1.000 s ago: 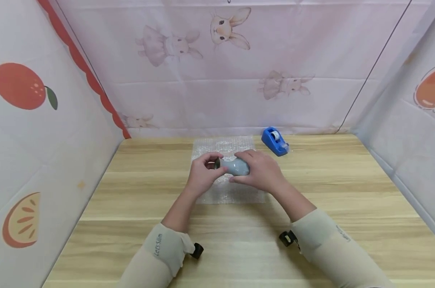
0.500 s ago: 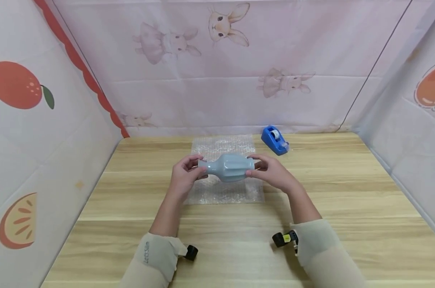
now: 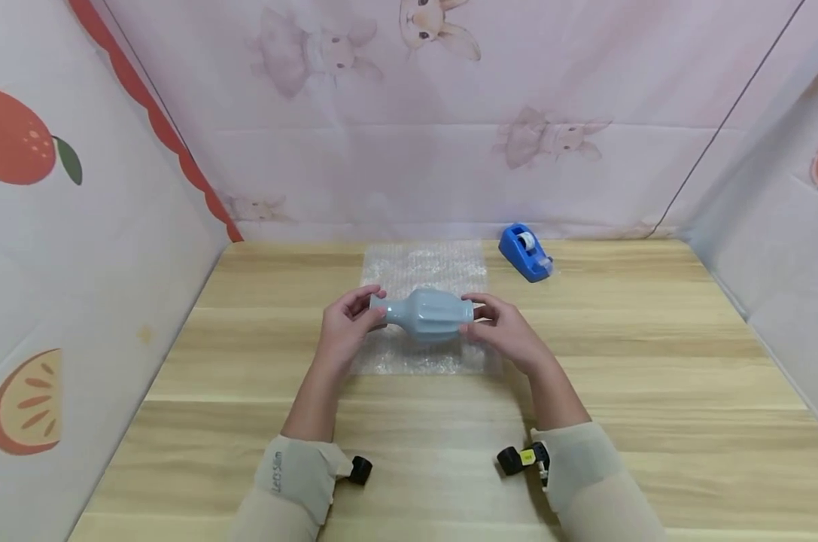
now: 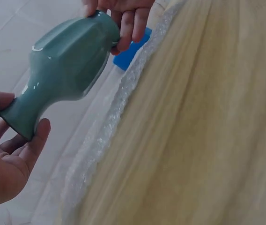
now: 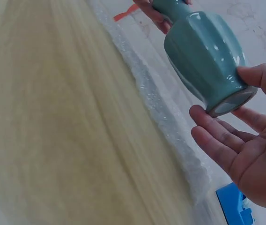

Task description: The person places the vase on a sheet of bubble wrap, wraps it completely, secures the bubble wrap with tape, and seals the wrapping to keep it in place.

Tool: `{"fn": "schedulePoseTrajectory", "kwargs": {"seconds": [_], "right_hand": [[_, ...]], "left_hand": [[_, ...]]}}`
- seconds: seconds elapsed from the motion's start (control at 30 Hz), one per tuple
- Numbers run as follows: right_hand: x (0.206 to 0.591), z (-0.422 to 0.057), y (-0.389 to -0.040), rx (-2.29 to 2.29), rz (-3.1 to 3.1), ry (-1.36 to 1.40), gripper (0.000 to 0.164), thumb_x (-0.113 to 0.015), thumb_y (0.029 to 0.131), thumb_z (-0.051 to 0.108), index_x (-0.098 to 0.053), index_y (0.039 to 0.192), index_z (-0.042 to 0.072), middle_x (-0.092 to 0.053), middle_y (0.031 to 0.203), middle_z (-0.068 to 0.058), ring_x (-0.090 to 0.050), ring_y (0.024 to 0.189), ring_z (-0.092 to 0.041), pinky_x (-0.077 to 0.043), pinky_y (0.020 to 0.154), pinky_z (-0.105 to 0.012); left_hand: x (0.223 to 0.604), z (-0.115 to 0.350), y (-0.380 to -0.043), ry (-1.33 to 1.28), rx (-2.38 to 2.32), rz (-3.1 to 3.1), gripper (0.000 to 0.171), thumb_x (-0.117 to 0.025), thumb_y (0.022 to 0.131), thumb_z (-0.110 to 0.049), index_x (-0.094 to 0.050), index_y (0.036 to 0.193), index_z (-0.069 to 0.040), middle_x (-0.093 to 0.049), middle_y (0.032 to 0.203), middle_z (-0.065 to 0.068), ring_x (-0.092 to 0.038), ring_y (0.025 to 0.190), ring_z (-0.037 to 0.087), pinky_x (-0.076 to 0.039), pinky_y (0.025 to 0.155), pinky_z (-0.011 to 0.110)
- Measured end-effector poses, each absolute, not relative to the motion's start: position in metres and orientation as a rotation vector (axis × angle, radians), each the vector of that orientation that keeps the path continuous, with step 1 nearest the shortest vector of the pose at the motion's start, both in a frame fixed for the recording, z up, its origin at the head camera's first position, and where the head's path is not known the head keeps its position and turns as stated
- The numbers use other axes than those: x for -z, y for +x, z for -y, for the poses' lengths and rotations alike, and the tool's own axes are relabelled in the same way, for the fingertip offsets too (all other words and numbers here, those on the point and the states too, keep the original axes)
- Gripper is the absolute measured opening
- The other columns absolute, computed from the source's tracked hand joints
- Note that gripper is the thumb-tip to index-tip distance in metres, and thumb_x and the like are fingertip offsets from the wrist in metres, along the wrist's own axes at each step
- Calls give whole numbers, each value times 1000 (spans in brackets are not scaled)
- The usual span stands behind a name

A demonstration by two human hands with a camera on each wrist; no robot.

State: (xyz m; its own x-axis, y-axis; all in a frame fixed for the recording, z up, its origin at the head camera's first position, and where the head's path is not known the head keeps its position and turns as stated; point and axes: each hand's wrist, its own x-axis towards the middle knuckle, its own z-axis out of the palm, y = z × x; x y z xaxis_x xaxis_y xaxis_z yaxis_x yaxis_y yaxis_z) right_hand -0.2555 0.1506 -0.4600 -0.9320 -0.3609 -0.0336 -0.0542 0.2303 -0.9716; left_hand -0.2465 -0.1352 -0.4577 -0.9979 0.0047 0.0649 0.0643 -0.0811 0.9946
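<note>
Spanning the space between two hands, a glazed vase (image 3: 432,315) lies on its side in mid-air, neck to the person's left, base to the right. Glaze reads pale blue in the head view, greener in both wrist views. Body ribbed in broad vertical facets; neck narrow, flaring at the mouth.

Left hand (image 3: 344,321) grips the flared mouth end, thumb on the near side, other fingers round the far side. Right hand (image 3: 506,331) pinches the base — thumb on the near side of the body, a fingertip at the foot rim, the remaining fingers loosely bent beside it. The underside of the foot shows in the right wrist view.

Below the vase, and apart from it: a sheet of clear bubble wrap (image 3: 422,265), flat on the wood-grain table (image 3: 652,361), reaching close to the back edge. A blue tape dispenser (image 3: 525,254) sits just beside the sheet's far right corner, whitish roll in place.

Pale cuffed sleeves on both forearms; lettering on the left sleeve (image 3: 300,478). A small black device (image 3: 360,470) sits at the left cuff; another at the right bears a yellow label (image 3: 527,457). Behind the table — a pink backdrop (image 3: 415,184) printed with rabbits.
</note>
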Motion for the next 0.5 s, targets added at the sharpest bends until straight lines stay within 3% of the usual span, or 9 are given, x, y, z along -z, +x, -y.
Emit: {"fn": "schedulePoseTrajectory", "kwargs": {"seconds": [0.27, 0.5], "right_hand": [[466, -151, -259, 1660, -2299, -397, 60, -75, 86, 19, -50, 140, 13, -62, 121, -21, -65, 101, -26, -55, 82, -34], [470, -149, -262, 1525, -2330, -447, 62, -76, 87, 25, -48, 141, 13, -63, 128, -16, -62, 117, -28, -53, 93, -39]], "left_hand": [[459, 148, -251, -193, 2285, 2236, 44, -66, 90, 2, -55, 132, 3, -53, 136, 29, -59, 122, 28, -55, 86, 29], [462, 158, -254, -237, 2161, 2453, 42, -64, 91, 1, -54, 132, 4, -53, 139, 22, -51, 130, 28, -50, 93, 21]]}}
